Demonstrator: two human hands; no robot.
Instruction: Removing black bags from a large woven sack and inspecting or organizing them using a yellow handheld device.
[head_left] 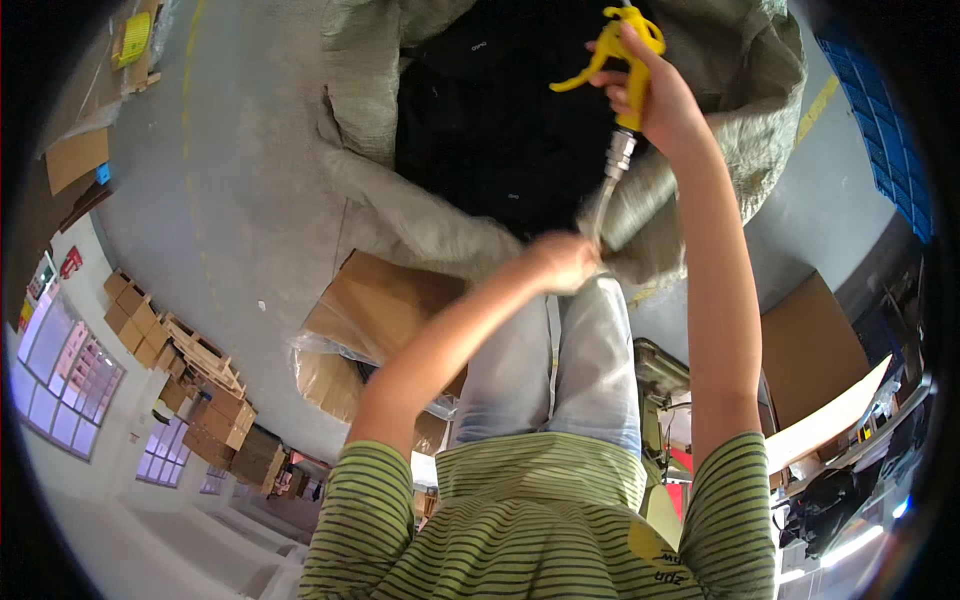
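My right hand (664, 100) is wrapped round a yellow air blow gun (640, 75) above the right side of a large woven sack. A metal coupling joins the gun to a pale air hose (602, 208) that runs down toward me. Slightly smeared by motion, my left hand (565, 262) is closed round the lower part of that hose, beside the near rim of the sack. The grey-beige woven sack (400, 205) gapes wide with its rim rolled outward. Black items (490, 120) with small pale marks fill its inside; their kind is too dark to tell.
A cardboard box (375, 300) with clear plastic stands left of my legs. Blue plastic crates (875, 130) are at the far right. Cardboard sheets (815, 345) lean at the right, near a cluttered bench. Stacked cartons (215, 425) and pallets line the left wall.
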